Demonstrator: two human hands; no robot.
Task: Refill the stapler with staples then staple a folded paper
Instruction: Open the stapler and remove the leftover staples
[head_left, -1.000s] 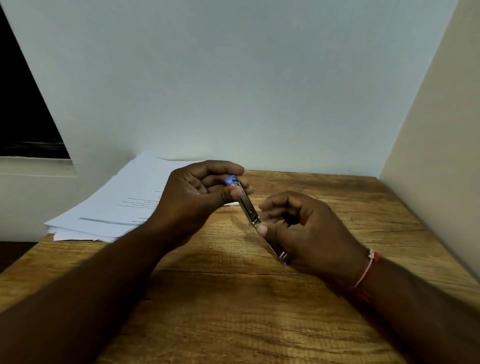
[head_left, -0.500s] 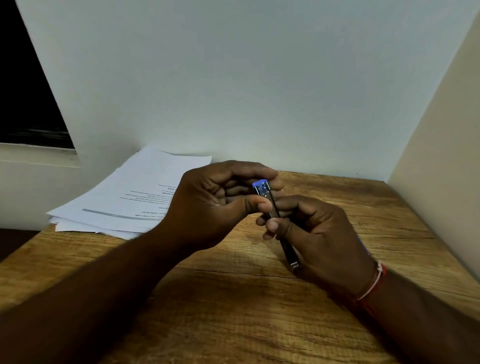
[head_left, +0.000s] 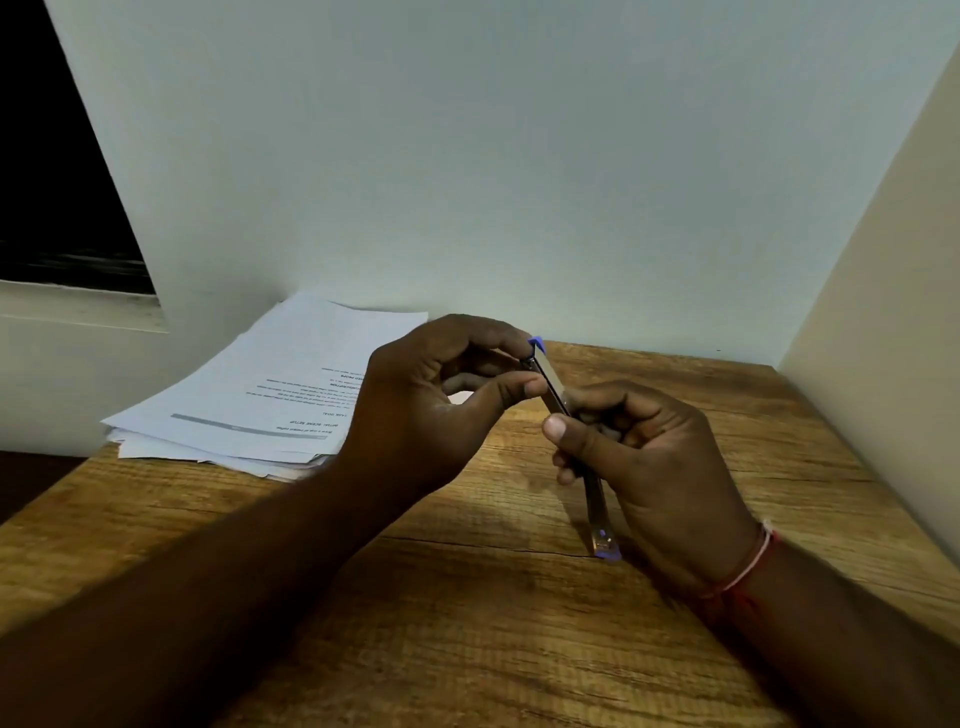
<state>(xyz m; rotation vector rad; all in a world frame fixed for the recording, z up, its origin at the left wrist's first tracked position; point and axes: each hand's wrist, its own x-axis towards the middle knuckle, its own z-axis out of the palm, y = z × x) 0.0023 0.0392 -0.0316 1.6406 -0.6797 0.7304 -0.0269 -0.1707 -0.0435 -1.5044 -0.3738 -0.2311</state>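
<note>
Pinched at its top by the left hand (head_left: 431, 405) and gripped round its middle by the right hand (head_left: 660, 467), the thin stapler (head_left: 551, 382) is held tilted over the table (head_left: 467, 623). Refilling looks like the step in hand (no staples are seen), so it must be opened gently next.

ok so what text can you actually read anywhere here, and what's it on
"SCENE SETUP": upside-down heading on the top sheet of the white printed paper stack; the word before it is unclear.
"GOAL": upside-down heading on the same sheet; the word before it is unclear.
Other headings and body lines on that sheet: too small and blurred to read.
Slim silver metal stapler with blue ends: no readable marking.
</note>
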